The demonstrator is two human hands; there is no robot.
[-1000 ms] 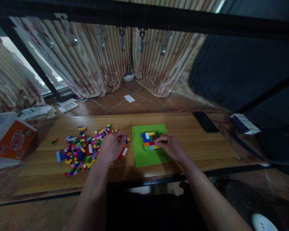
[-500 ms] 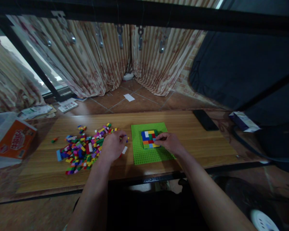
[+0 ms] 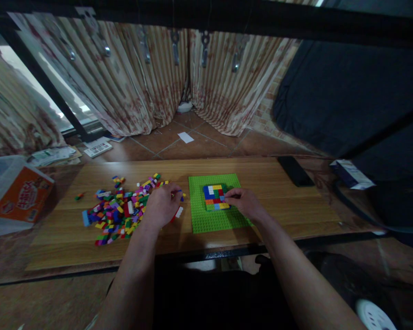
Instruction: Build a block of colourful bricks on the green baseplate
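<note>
A green studded baseplate [image 3: 199, 222] lies on the wooden table, bearing a low, multicoloured block of toy bricks [image 3: 213, 197]. My right hand [image 3: 246, 202] reaches over the plate from the right, thumb and forefinger pinched at the block's right edge. Whatever sits between those fingertips is too small to name. Over the right end of a heap of loose toy bricks [image 3: 119, 211], my left hand [image 3: 163, 204] is closed in a pinch. A bit of blue shows by its fingertips, but I cannot tell if it is held. White and red bricks [image 3: 179, 212] lie beside this hand.
A black phone [image 3: 295, 171] rests at the table's [image 3: 278, 215] back right. Left of the table stands a clear plastic bin [image 3: 7, 165] with an orange label. A small carton [image 3: 353, 174] is at the far right. Curtains [image 3: 151, 82] hang behind.
The whole view has shifted slightly. Both hands stay pinched in nearly the same places, the right one at the brick block, the left one by the heap.
</note>
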